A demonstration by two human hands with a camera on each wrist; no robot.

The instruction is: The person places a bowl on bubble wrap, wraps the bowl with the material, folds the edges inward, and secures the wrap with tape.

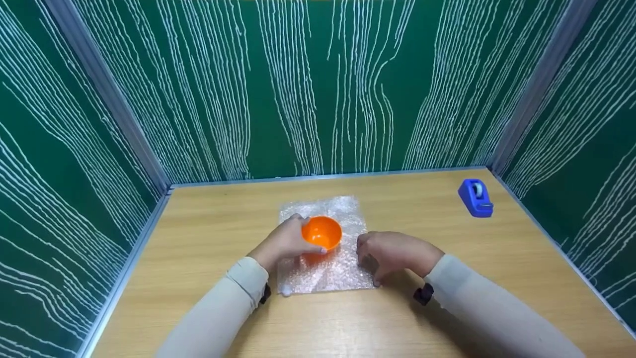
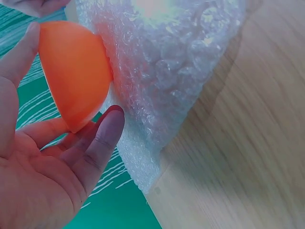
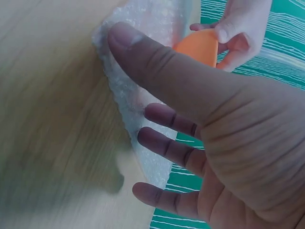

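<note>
An orange bowl [image 1: 324, 232] sits over a sheet of bubble wrap [image 1: 348, 268] on the table. My left hand [image 1: 288, 238] holds the bowl from its left side, thumb near the front rim and fingers at the far side. The left wrist view shows the bowl [image 2: 76, 71] between thumb and fingertips, its base at the bubble wrap. At the sheet's right edge is my right hand [image 1: 392, 251], with nothing in its grasp. In the right wrist view the right hand's fingers [image 3: 167, 148] are spread and loosely bent over the sheet's edge; whether they touch it I cannot tell.
A blue tape dispenser [image 1: 476, 199] stands at the back right of the wooden table [image 1: 208, 238]. Green walls [image 1: 343, 89] with white wavy lines enclose the back and both sides. A small whitish spot [image 1: 286, 290] shows at the sheet's front left corner.
</note>
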